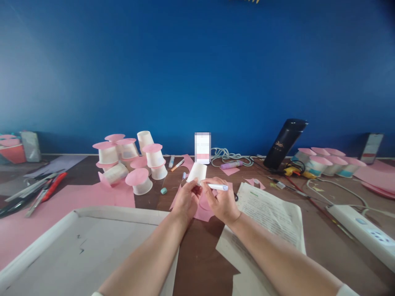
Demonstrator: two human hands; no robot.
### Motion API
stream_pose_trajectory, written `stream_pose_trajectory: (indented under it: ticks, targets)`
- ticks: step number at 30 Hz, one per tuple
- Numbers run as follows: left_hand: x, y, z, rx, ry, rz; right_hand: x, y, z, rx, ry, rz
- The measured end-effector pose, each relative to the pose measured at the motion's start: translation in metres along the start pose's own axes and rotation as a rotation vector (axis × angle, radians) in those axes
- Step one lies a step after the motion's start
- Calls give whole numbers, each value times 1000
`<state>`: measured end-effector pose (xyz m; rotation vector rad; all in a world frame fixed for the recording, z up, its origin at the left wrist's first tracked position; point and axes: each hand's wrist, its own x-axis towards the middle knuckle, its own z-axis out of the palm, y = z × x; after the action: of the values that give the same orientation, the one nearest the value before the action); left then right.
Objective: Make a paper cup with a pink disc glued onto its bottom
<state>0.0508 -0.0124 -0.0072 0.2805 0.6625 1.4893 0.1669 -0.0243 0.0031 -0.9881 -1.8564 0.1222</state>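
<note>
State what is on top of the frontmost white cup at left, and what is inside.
A pink disc covers the top of the white cup and overhangs it. The inside is hidden, so whether it holds anything cannot be told.

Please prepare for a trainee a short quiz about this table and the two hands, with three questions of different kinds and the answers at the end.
1. What does the right hand hold?
a) a phone
b) a pen
c) a cable

2. True or false: the power strip lies to the right of the printed paper.

3. Fill in the missing word: the left hand holds a white ____.

Key: 1 b; 2 true; 3 cup.
</note>
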Motion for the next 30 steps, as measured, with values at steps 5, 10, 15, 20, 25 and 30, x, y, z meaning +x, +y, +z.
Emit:
stream_pose_trajectory:
  ticks: [5, 10, 15, 20, 25, 30]
  targets:
    - [2, -2, -1, 2, -16, -4, -1, -2, -1, 48, 13, 28]
    - [1, -2, -1, 41, -14, 87, 5, 2, -1, 314, 143, 243]
    - [-4, -4, -2, 192, -116, 161, 9, 23, 6, 563, 236, 631]
    - [-14, -14, 0, 341, -204, 118, 11, 33, 12, 877, 194, 818]
    - [-23, -16, 4, 219, -263, -48, 14, 34, 15, 1049, 236, 830]
    - [-20, -12, 7, 45, -88, -147, 12, 41, 17, 977, 297, 844]
